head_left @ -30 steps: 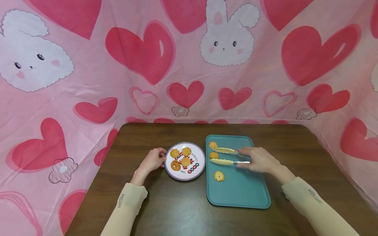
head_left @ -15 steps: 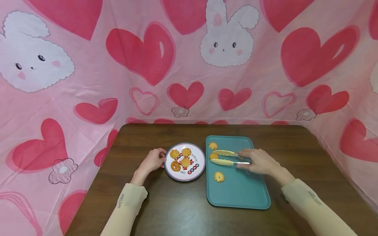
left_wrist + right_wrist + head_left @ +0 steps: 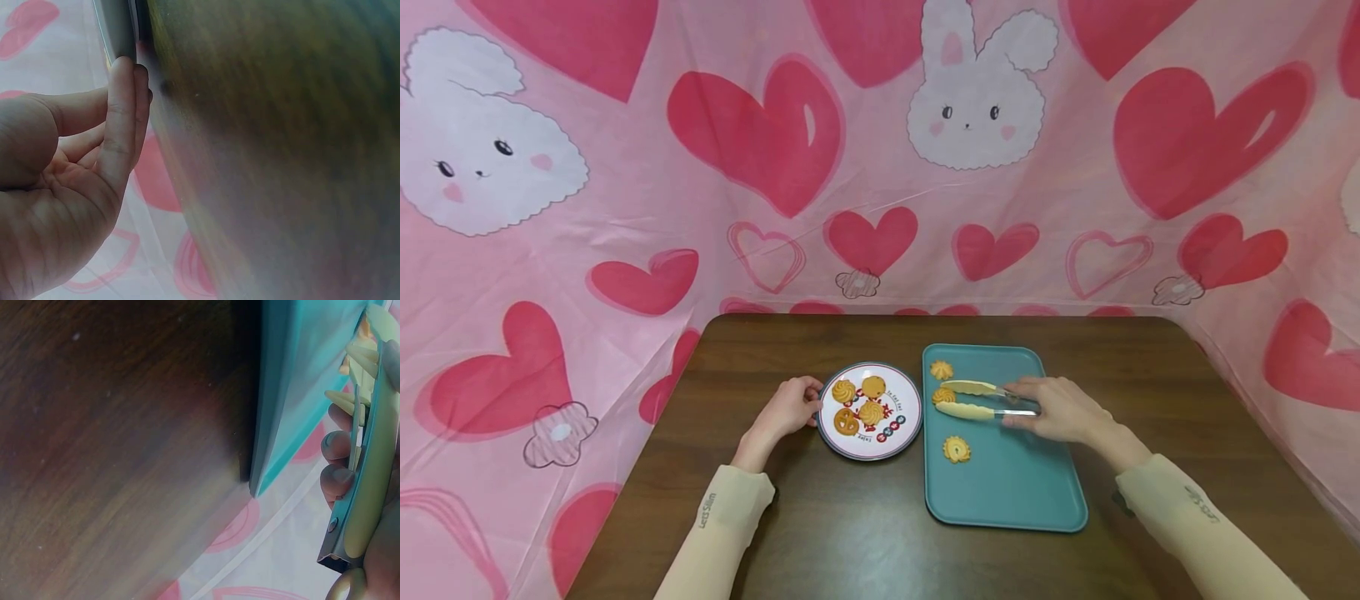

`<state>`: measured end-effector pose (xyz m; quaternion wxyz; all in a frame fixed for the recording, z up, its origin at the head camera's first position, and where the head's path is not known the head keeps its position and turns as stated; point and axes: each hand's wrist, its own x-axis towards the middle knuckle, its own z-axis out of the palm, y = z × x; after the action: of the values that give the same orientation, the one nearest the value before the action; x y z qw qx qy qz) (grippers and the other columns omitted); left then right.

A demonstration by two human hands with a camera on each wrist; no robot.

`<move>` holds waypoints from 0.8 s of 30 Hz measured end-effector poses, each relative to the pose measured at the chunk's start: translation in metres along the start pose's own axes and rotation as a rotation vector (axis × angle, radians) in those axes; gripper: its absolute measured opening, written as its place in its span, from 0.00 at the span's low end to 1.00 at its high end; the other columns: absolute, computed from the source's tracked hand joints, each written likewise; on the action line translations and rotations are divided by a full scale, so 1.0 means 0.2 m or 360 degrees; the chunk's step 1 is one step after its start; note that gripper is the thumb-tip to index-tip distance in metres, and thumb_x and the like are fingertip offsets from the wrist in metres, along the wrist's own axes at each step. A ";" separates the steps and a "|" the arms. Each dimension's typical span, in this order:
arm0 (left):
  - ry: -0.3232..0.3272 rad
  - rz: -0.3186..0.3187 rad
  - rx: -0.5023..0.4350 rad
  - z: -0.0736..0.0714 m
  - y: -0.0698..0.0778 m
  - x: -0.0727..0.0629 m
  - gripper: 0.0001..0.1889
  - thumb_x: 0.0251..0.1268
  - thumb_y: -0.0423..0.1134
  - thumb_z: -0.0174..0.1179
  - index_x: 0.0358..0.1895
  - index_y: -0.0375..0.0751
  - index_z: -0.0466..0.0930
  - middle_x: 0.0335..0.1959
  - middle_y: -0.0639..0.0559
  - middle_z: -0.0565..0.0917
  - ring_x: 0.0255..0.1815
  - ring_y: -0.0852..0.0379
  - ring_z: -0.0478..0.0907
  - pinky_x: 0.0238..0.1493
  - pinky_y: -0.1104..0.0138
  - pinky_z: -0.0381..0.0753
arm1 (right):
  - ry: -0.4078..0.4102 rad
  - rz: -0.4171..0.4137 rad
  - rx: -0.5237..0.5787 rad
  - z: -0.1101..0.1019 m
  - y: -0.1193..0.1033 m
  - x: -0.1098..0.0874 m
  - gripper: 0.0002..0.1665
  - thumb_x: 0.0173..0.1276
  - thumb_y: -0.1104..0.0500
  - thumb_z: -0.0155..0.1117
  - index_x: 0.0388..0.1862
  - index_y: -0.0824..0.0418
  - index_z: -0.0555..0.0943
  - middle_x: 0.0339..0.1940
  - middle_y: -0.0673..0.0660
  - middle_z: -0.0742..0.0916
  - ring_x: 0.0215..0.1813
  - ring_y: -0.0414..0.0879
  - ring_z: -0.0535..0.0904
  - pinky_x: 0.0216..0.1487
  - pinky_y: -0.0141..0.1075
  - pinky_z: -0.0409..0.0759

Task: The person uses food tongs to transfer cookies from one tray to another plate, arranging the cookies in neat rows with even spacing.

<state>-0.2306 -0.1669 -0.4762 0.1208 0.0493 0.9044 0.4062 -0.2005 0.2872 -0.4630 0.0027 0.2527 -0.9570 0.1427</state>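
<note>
In the head view my left hand is at the left rim of a round printed plate holding several cookies. The left wrist view has its straight fingers touching the plate's edge. My right hand grips metal tongs with cream tips over the teal tray. The two tips lie either side of a swirl cookie, the upper one overlapping it. A star-shaped cookie lies beyond it, and a round fluted cookie nearer me. In the right wrist view fingers wrap the tongs' handle.
Both plate and tray sit on a dark wooden table, the plate close to the tray's left edge. A pink cloth with hearts and rabbits hangs behind and at the sides. A pretzel cookie lies among those on the plate.
The tongs' two tips have come a little closer together around the swirl cookie, the far tip moving nearer. My left hand and the plate stay where they were.
</note>
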 end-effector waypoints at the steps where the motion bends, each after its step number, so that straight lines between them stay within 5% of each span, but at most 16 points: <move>1: 0.0000 -0.0002 0.0002 0.00 0.00 0.00 0.16 0.67 0.27 0.63 0.55 0.26 0.76 0.35 0.43 0.77 0.24 0.56 0.80 0.29 0.65 0.85 | 0.0002 0.0001 -0.0001 0.00 0.00 0.00 0.40 0.61 0.36 0.71 0.65 0.59 0.80 0.58 0.60 0.84 0.54 0.56 0.83 0.52 0.56 0.82; 24: 0.0003 -0.0008 0.0025 0.00 0.01 -0.01 0.16 0.67 0.27 0.63 0.56 0.26 0.76 0.36 0.43 0.78 0.25 0.56 0.79 0.30 0.65 0.85 | 0.0032 -0.0050 -0.0030 -0.06 -0.03 0.03 0.38 0.60 0.37 0.72 0.63 0.57 0.81 0.56 0.58 0.85 0.51 0.54 0.84 0.49 0.52 0.84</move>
<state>-0.2292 -0.1659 -0.4734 0.1206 0.0475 0.9079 0.3987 -0.2039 0.2833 -0.4496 0.0169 0.2663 -0.9541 0.1361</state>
